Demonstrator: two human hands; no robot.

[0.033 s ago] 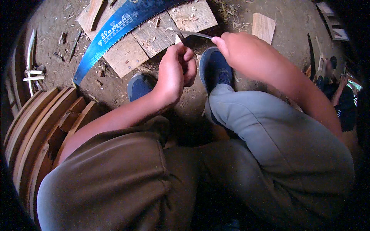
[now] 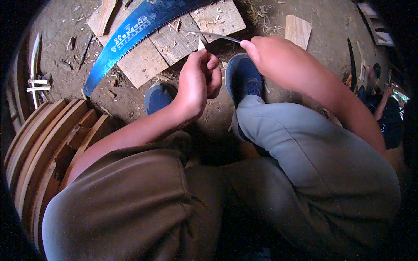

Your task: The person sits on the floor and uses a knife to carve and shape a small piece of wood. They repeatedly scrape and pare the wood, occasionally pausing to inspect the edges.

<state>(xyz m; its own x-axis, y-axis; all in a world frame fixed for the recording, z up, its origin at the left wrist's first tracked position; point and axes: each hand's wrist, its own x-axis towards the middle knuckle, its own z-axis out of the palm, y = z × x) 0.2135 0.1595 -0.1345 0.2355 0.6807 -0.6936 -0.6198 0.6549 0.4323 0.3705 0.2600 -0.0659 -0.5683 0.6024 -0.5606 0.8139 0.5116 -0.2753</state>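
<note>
My left hand is closed, its fingers curled around a small pale piece of wood whose pointed end sticks up past the thumb. My right hand is closed on a knife; its handle is hidden in the fist. The thin, dark blade points left and lies just beyond the tip of the wood. Below both hands are wooden boards on the ground, sprinkled with shavings. A blue curved saw blade with toothed edge lies across the boards, left of my hands.
Curved wooden pieces stand stacked at my left. Flat wood offcuts lie at the far right and far left. My blue shoes rest on the dirt floor. Another person is at the right edge.
The knife blade has shifted slightly left and away from me past the wood's tip. My left hand and the wood have hardly moved.
</note>
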